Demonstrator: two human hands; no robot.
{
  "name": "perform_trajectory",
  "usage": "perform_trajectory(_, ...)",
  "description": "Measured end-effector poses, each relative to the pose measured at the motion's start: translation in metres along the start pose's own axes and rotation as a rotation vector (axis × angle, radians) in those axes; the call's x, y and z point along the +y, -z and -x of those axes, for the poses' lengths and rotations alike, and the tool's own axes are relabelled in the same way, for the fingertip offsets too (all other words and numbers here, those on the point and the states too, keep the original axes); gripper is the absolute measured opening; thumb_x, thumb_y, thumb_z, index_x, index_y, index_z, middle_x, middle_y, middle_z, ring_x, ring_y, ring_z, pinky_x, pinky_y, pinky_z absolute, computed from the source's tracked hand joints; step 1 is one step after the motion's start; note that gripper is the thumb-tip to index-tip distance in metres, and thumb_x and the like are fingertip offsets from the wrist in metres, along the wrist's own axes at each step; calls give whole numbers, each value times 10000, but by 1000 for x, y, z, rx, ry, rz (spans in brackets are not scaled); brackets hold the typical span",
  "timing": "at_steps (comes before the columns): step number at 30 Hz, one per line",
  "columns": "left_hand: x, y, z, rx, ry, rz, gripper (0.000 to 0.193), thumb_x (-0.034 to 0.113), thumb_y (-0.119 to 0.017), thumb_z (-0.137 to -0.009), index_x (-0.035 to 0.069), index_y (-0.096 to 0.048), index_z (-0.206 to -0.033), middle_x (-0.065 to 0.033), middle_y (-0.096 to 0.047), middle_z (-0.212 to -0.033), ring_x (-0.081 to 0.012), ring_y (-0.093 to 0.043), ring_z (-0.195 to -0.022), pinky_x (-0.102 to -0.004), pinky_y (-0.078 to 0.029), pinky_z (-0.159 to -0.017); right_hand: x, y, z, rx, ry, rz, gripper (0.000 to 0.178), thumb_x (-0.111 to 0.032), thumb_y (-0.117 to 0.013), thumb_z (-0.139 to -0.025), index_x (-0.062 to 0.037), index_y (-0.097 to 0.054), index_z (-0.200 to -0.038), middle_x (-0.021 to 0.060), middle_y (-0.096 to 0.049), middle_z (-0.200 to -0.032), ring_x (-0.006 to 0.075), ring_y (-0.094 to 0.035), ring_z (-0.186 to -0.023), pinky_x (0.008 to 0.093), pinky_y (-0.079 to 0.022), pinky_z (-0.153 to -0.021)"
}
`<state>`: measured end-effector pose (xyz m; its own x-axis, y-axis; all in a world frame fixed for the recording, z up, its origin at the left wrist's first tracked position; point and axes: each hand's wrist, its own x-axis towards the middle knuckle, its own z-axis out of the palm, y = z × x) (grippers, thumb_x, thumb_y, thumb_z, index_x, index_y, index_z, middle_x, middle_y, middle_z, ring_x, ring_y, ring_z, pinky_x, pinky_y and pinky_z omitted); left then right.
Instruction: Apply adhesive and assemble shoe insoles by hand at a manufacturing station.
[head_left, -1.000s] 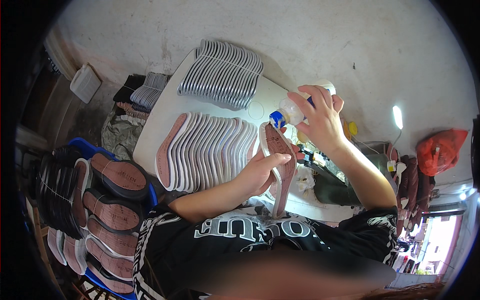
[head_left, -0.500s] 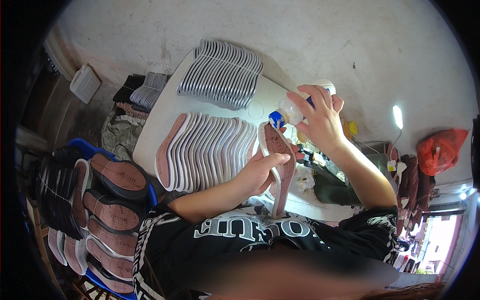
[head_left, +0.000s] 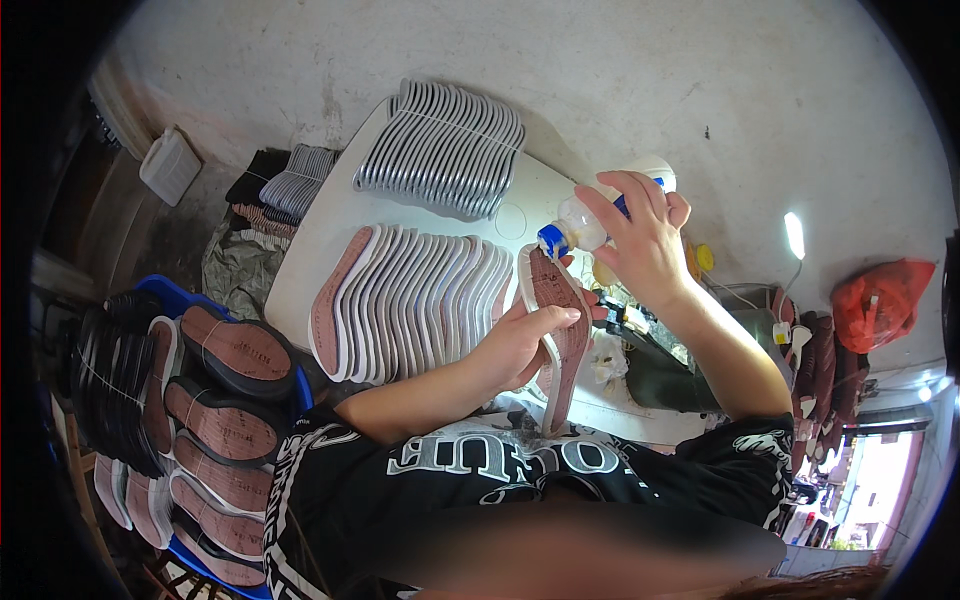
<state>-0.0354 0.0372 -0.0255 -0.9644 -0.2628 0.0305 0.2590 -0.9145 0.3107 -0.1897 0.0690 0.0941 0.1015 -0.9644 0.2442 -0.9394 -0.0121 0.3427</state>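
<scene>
My left hand [head_left: 518, 342] is closed around a shoe sole [head_left: 572, 362], pinkish-brown on its face with a white edge, its thumb lying across the face. The sole stands steeply, its far end pointing up and away from me. From above, my right hand [head_left: 645, 245] grips a clear plastic bottle [head_left: 582, 222] with a blue cap. The bottle is tilted, cap down, at the sole's far end; whether the tip touches it I cannot tell. To the left of my left hand, a row of similar soles [head_left: 420, 300] stands on edge on the white table [head_left: 318, 215].
Behind that row is a tied bundle of grey soles [head_left: 440, 150]. A blue basket [head_left: 160, 290] of tied soles stands at my left. A dark green container [head_left: 670, 375] is under my right forearm. A lit lamp [head_left: 794, 236] and a red plastic bag [head_left: 880, 300] are at right.
Both hands, the sole and the bottle hold nearly the same places. Only a very slight shift shows in the right hand and bottle.
</scene>
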Motion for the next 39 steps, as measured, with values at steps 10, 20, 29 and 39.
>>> perform_trajectory(10, 5, -5, 3, -24, -7, 17, 614, 3, -423, -878, 135, -197, -1434, -140, -521, -1200, -275, -540, -1145, -407, -501, -888, 2, -4, 1, -25, -76, -95, 636, -148, -769, -621, -201, -535, -1210, 45, -487, -1213, 234, -437, -1170, 473, -268, -919)
perform_trajectory(20, 14, 5, -3, -69, 44, 188, 631, 82, -412, -850, 116, -220, -1450, -223, -501, -1253, -358, -517, -1164, -518, -444, -948, 14, -19, -6, -134, -298, -420, 691, -240, -786, -672, -122, -472, -1276, 107, -550, -1207, 275, -504, -1160, 439, -327, -981)
perform_trajectory(29, 21, 18, -6, -96, 28, 336, 679, 147, -480, -790, 104, -276, -1436, -238, -505, -1246, -416, -521, -1130, -571, -391, -989, 108, -110, -11, -335, -932, -757, 782, -335, -814, -639, 52, -472, -1226, 189, -613, -1109, 277, -600, -1046, 359, -453, -914)
perform_trajectory(39, 23, 38, -14, -137, -54, 606, 655, 158, -494, -773, 144, -333, -1408, -219, -536, -1217, -408, -554, -1081, -602, -391, -969, 165, -225, -4, -269, -1073, -689, 761, -313, -848, -614, 63, -493, -1172, 186, -612, -1113, 271, -615, -1004, 354, -488, -863)
